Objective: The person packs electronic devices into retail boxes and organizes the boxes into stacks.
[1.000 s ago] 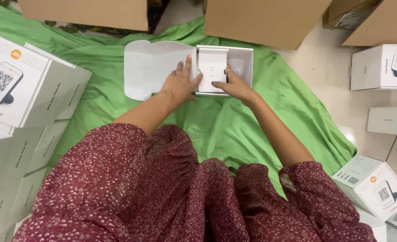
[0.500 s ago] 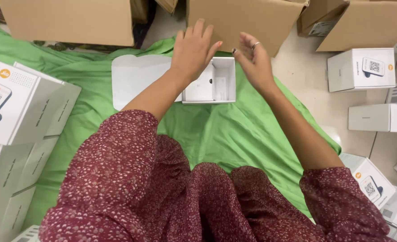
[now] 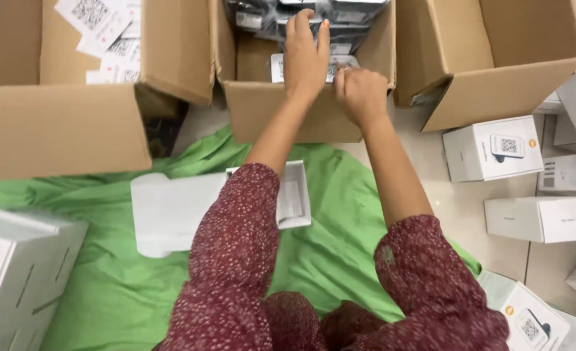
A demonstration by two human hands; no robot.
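Note:
Both my arms reach forward into the middle cardboard box [image 3: 281, 114], which holds several plastic-wrapped grey packets [image 3: 349, 13]. My left hand [image 3: 304, 55] lies flat on the packets with its fingers stretched out. Beside it, my right hand [image 3: 360, 94] is curled at the box's near wall, over a pale wrapped packet [image 3: 278, 66]; whether it grips anything is hidden. Below my arms, a small open white box [image 3: 295, 198] rests on the green cloth [image 3: 106, 286], with its white lid flap [image 3: 171, 211] spread out to the left.
A large cardboard box [image 3: 54, 127] with printed paper slips [image 3: 99, 19] stands at the left, another open carton [image 3: 496, 78] at the right. Several white product boxes [image 3: 492, 149] lie on the floor to the right, and more white boxes [image 3: 21, 266] at the lower left.
Both hands have left the small white box and moved forward into the middle cardboard box. The view has tilted up toward the cartons.

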